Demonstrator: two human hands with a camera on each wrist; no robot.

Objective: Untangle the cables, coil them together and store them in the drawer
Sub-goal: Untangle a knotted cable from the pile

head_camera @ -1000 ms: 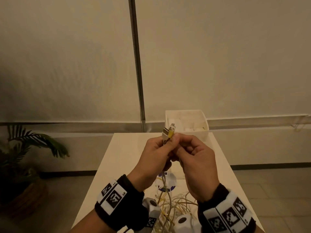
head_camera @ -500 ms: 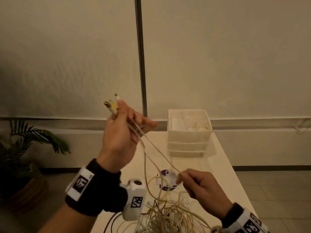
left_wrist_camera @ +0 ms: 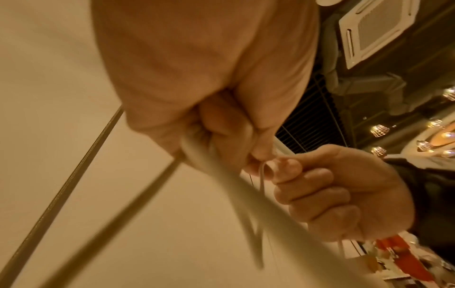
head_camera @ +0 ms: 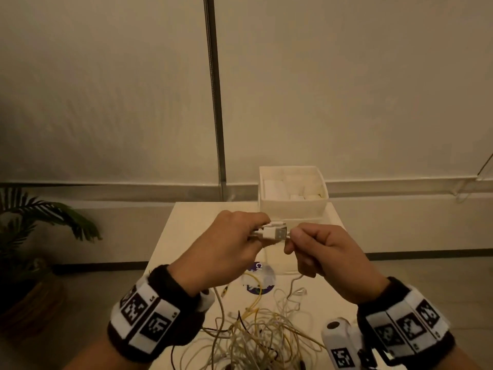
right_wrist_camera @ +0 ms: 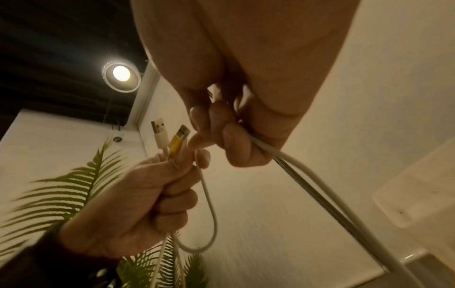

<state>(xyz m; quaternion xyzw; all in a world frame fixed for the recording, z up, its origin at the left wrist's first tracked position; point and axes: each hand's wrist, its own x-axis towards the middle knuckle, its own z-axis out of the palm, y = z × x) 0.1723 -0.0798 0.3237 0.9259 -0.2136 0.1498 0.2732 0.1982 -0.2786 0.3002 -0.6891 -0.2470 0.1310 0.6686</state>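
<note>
My left hand (head_camera: 234,241) is raised over the table and grips the ends of the cables, with a white USB plug (head_camera: 274,232) poking out towards the right; the right wrist view shows that white plug (right_wrist_camera: 159,132) beside a yellow plug (right_wrist_camera: 177,141). My right hand (head_camera: 317,252) is close beside it and pinches a white cable (right_wrist_camera: 290,161) that loops back to the left hand (right_wrist_camera: 138,202). A tangle of white and yellow cables (head_camera: 256,335) lies on the table (head_camera: 192,236) under both hands. The white drawer unit (head_camera: 293,198) stands at the far edge.
A round purple and white sticker (head_camera: 258,279) lies on the table behind the tangle. A potted palm (head_camera: 32,231) stands on the floor to the left. The table is narrow, with floor on both sides.
My left hand, lifted high to the left half a second ago, has come back down to the middle. My right hand has risen from the tangle to meet it.
</note>
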